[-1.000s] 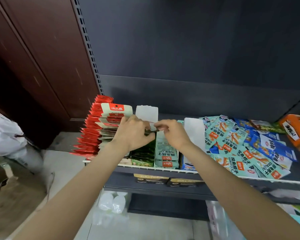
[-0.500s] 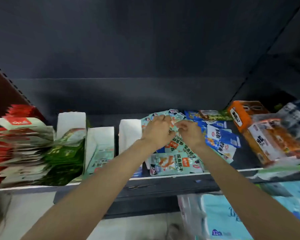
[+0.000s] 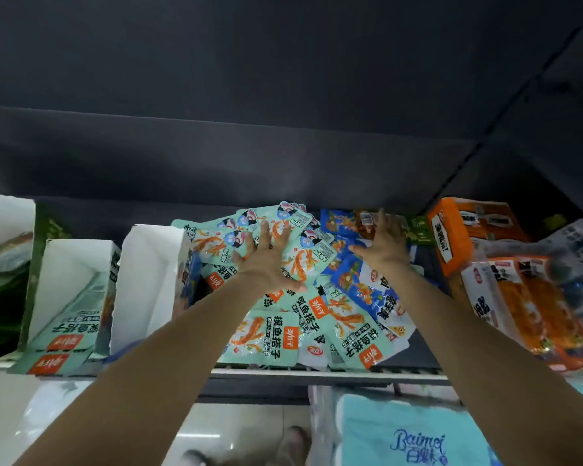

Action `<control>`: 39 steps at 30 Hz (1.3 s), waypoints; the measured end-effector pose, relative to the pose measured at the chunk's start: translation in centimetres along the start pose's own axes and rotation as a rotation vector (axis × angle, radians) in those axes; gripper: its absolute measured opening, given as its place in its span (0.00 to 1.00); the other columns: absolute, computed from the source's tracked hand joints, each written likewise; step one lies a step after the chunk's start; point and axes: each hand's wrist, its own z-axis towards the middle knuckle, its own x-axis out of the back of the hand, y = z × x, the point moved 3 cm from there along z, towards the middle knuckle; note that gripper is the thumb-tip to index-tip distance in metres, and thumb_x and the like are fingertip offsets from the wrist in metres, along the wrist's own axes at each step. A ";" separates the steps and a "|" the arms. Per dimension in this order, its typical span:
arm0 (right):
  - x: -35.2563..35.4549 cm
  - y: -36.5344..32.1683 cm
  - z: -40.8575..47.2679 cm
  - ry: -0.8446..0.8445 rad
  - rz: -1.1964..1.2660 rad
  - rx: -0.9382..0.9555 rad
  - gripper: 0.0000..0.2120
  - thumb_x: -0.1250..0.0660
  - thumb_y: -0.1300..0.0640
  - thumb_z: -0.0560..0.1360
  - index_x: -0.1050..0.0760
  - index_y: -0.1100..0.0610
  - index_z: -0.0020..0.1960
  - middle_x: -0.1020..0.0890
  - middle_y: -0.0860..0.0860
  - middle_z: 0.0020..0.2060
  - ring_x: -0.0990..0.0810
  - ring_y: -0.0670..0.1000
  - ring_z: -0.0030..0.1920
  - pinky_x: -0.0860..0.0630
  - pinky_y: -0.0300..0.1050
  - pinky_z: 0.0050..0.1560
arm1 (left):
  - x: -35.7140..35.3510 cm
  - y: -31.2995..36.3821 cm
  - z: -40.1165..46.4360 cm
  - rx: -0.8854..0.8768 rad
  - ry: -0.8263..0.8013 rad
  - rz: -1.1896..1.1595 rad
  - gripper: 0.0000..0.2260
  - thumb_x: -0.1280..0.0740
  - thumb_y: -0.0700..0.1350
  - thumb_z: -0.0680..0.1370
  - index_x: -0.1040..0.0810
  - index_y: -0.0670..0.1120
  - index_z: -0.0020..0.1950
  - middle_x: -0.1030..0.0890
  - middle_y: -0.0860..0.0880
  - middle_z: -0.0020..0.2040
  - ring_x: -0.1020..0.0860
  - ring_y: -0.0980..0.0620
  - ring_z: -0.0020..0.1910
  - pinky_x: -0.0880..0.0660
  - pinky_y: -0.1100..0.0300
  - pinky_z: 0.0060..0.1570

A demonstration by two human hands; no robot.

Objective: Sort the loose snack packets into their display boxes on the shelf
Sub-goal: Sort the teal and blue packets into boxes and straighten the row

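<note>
Both hands have left the boxes near the shelf's left end, where a second ago they were tucking packets in, and now lie on the loose pile mid-shelf: the left hand (image 3: 266, 260) spread flat on the mint packets (image 3: 303, 260), the right hand (image 3: 384, 247) open with straight fingers over the blue packets (image 3: 360, 284) toward the back edge, neither gripping anything. Judging by this, one box is fed and a fresh batch is about to be gathered; the mint box (image 3: 71, 297) and white box (image 3: 148, 280) stand just left of the pile.
</note>
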 end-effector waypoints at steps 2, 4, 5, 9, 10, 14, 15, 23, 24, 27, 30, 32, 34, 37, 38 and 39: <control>0.0 0.1 -0.1 0.084 -0.052 0.021 0.43 0.29 0.45 0.71 0.48 0.57 0.76 0.41 0.58 0.74 0.42 0.59 0.74 0.40 0.52 0.72 | -0.1 0.1 0.0 0.005 0.022 -0.001 0.55 0.26 0.63 0.65 0.68 0.61 0.74 0.72 0.50 0.74 0.66 0.39 0.74 0.56 0.33 0.69; 0.2 -0.6 -0.8 0.252 -0.184 0.105 0.30 0.29 0.49 0.71 0.33 0.57 0.69 0.28 0.58 0.65 0.31 0.59 0.66 0.31 0.53 0.64 | -0.2 0.1 0.0 0.009 0.033 0.000 0.55 0.26 0.63 0.65 0.68 0.62 0.73 0.72 0.51 0.74 0.66 0.39 0.74 0.56 0.34 0.69; 0.2 -1.2 -1.5 0.307 -0.283 0.161 0.23 0.29 0.50 0.72 0.28 0.57 0.65 0.24 0.57 0.60 0.27 0.58 0.62 0.28 0.52 0.60 | -0.2 0.0 0.0 0.011 0.031 0.004 0.55 0.27 0.63 0.65 0.68 0.62 0.73 0.72 0.51 0.74 0.66 0.40 0.74 0.56 0.34 0.69; 0.2 -3.0 -3.7 0.367 -0.462 0.357 0.13 0.35 0.53 0.77 0.24 0.57 0.59 0.19 0.56 0.52 0.23 0.57 0.56 0.27 0.51 0.54 | -0.5 -0.1 -0.3 0.005 0.051 0.004 0.52 0.28 0.65 0.66 0.67 0.63 0.73 0.71 0.51 0.74 0.66 0.41 0.74 0.56 0.34 0.69; 0.6 -3.4 -4.0 0.358 -0.466 0.383 0.12 0.37 0.53 0.78 0.22 0.57 0.57 0.18 0.55 0.50 0.23 0.56 0.54 0.28 0.50 0.53 | -0.5 -0.2 -0.5 0.000 0.055 0.007 0.51 0.29 0.65 0.66 0.66 0.63 0.74 0.71 0.51 0.74 0.66 0.41 0.74 0.56 0.34 0.69; 3.2 -5.4 -6.5 0.493 -0.437 0.554 0.08 0.28 0.58 0.71 0.22 0.59 0.35 0.20 0.55 0.30 0.21 0.57 0.34 0.25 0.49 0.38 | 0.6 0.5 -2.5 -0.087 0.208 -0.046 0.47 0.32 0.66 0.69 0.59 0.59 0.76 0.67 0.51 0.76 0.67 0.44 0.74 0.59 0.36 0.70; 3.9 -6.2 -7.5 0.551 -0.392 0.599 0.09 0.25 0.61 0.67 0.24 0.59 0.32 0.22 0.55 0.27 0.23 0.56 0.30 0.25 0.48 0.34 | 1.5 1.0 -3.3 -0.159 0.298 -0.116 0.45 0.31 0.62 0.70 0.58 0.57 0.77 0.66 0.52 0.76 0.66 0.47 0.75 0.58 0.38 0.71; 5.2 -14.0 -14.4 0.298 0.213 0.693 0.08 0.33 0.51 0.75 0.20 0.55 0.50 0.18 0.49 0.40 0.21 0.49 0.39 0.24 0.46 0.39 | 10.7 -1.8 -11.1 -0.484 0.697 -0.269 0.08 0.32 0.45 0.77 0.28 0.42 0.43 0.24 0.51 0.37 0.25 0.51 0.37 0.31 0.56 0.37; 5.0 -15.0 -14.8 0.222 0.290 0.641 0.09 0.31 0.51 0.74 0.21 0.54 0.52 0.18 0.47 0.42 0.20 0.47 0.41 0.23 0.45 0.42 | 11.6 -3.3 -12.2 -0.480 0.725 -0.287 0.10 0.32 0.45 0.77 0.30 0.44 0.40 0.28 0.55 0.32 0.29 0.55 0.32 0.36 0.59 0.34; 4.0 -18.7 -16.7 0.093 0.264 0.570 0.11 0.28 0.54 0.72 0.22 0.51 0.54 0.17 0.47 0.47 0.20 0.50 0.49 0.24 0.48 0.49 | 14.2 -9.2 -15.5 -0.429 0.729 -0.522 0.08 0.30 0.45 0.75 0.28 0.48 0.39 0.27 0.58 0.29 0.28 0.62 0.29 0.35 0.68 0.33; 3.2 -23.9 -20.3 0.143 0.240 0.613 0.06 0.29 0.56 0.72 0.20 0.51 0.48 0.16 0.47 0.42 0.19 0.51 0.44 0.23 0.49 0.46 | 15.7 -15.8 -18.0 -0.355 0.662 -0.678 0.05 0.28 0.47 0.73 0.23 0.50 0.45 0.19 0.54 0.37 0.21 0.56 0.38 0.23 0.57 0.44; 2.5 -27.8 -23.1 0.183 0.150 0.657 0.05 0.30 0.54 0.73 0.20 0.48 0.48 0.16 0.48 0.41 0.20 0.51 0.43 0.24 0.48 0.42 | 16.6 -19.7 -19.7 -0.309 0.733 -0.603 0.16 0.26 0.45 0.72 0.25 0.50 0.57 0.21 0.49 0.50 0.23 0.52 0.45 0.24 0.55 0.50; 1.4 -31.6 -25.6 0.248 0.010 0.725 0.06 0.33 0.53 0.75 0.20 0.47 0.51 0.17 0.48 0.44 0.20 0.52 0.46 0.24 0.47 0.43 | 17.8 -23.0 -21.6 -0.273 0.869 -0.367 0.27 0.25 0.43 0.71 0.31 0.52 0.67 0.30 0.48 0.62 0.27 0.54 0.55 0.28 0.60 0.56; -0.7 -36.2 -28.1 0.355 -0.187 0.797 0.08 0.37 0.54 0.77 0.22 0.48 0.53 0.20 0.47 0.47 0.21 0.52 0.49 0.27 0.45 0.41 | 18.9 -26.6 -23.7 -0.333 0.967 -0.003 0.19 0.25 0.43 0.70 0.23 0.49 0.60 0.27 0.44 0.61 0.26 0.45 0.56 0.26 0.50 0.53; -1.5 -37.4 -28.7 0.402 -0.253 0.809 0.07 0.37 0.55 0.77 0.23 0.49 0.53 0.20 0.47 0.47 0.21 0.52 0.48 0.30 0.43 0.38 | 18.9 -27.6 -24.1 -0.344 0.987 0.107 0.13 0.24 0.42 0.69 0.19 0.48 0.53 0.25 0.44 0.57 0.25 0.42 0.52 0.26 0.49 0.48; -2.3 -38.6 -29.3 0.453 -0.326 0.819 0.06 0.36 0.57 0.76 0.23 0.49 0.52 0.20 0.47 0.45 0.21 0.52 0.46 0.33 0.42 0.36 | 19.0 -28.5 -24.4 -0.326 0.988 0.200 0.09 0.24 0.41 0.69 0.17 0.48 0.47 0.23 0.44 0.55 0.25 0.42 0.49 0.28 0.50 0.45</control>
